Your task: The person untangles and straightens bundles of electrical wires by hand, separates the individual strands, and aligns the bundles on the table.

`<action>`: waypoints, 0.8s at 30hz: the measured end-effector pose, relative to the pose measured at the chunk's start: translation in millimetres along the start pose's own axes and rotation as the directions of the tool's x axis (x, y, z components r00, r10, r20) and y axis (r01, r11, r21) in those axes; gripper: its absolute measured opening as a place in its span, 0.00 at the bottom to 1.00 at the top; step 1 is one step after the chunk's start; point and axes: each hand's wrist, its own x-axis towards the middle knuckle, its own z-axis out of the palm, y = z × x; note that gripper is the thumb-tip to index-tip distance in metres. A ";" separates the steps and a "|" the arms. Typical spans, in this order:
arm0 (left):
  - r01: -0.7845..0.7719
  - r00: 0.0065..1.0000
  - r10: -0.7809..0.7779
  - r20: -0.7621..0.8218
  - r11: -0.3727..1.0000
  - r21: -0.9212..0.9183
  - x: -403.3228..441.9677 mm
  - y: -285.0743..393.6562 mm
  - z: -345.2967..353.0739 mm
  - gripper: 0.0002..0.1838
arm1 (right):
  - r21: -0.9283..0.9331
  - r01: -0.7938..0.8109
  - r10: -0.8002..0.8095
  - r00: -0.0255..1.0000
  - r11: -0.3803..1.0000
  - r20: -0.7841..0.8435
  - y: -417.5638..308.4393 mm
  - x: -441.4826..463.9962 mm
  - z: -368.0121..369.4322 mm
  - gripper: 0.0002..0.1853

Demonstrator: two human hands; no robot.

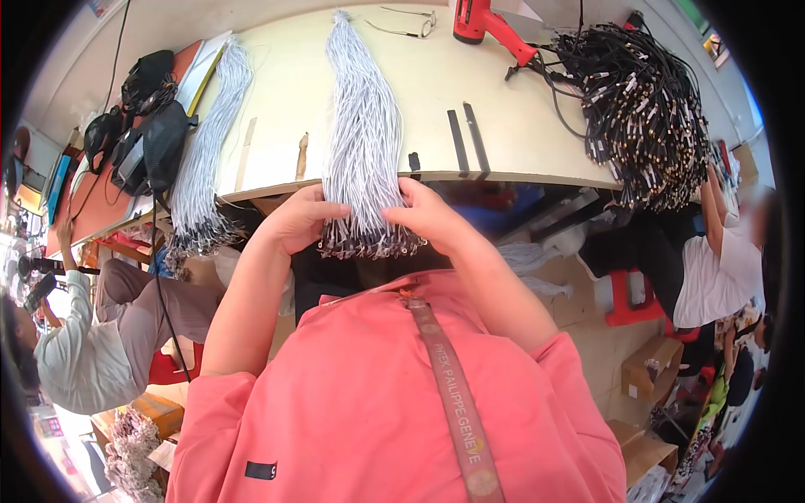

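A thick bundle of white cables [362, 117] runs down the table and over its front edge, where the dark and metal tips hang. From the left, my left hand [303, 220] grips the bundle's side near these ends, thumb lying over the strands. My right hand [426, 216] holds the opposite side the same way, its thumb on top. Both hands are closed around the bundle just below the table edge; the fingers underneath are hidden. A second bundle of white cables [211, 142] lies to the left, its dark ends also hanging over the edge.
A red heat gun [495, 32] and a pair of glasses [411, 23] lie at the back. Black cables [646, 117] are heaped at the right. Dark strips [467, 138] mark the tabletop [537, 126]. One person [92, 344] sits left, another person [721, 268] right.
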 end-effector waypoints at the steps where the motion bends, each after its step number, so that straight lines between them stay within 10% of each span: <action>1: 0.006 1.000 -0.006 0.003 0.999 -0.032 0.2 -0.4 0.1 0.26 | 0.023 0.005 -0.005 1.000 1.000 -0.008 0.5 0.8 0.5 0.25; 7: -0.033 0.999 0.033 -0.001 0.999 -0.008 1.5 -2.5 1.6 0.23 | -0.586 -0.016 -0.181 0.944 0.810 -0.276 -5.5 -0.4 21.3 0.36; 24: -0.004 0.999 0.006 -0.052 1.000 0.030 0.3 1.8 -8.0 0.22 | -0.529 0.054 -0.225 0.938 0.847 -0.264 6.7 6.2 6.0 0.20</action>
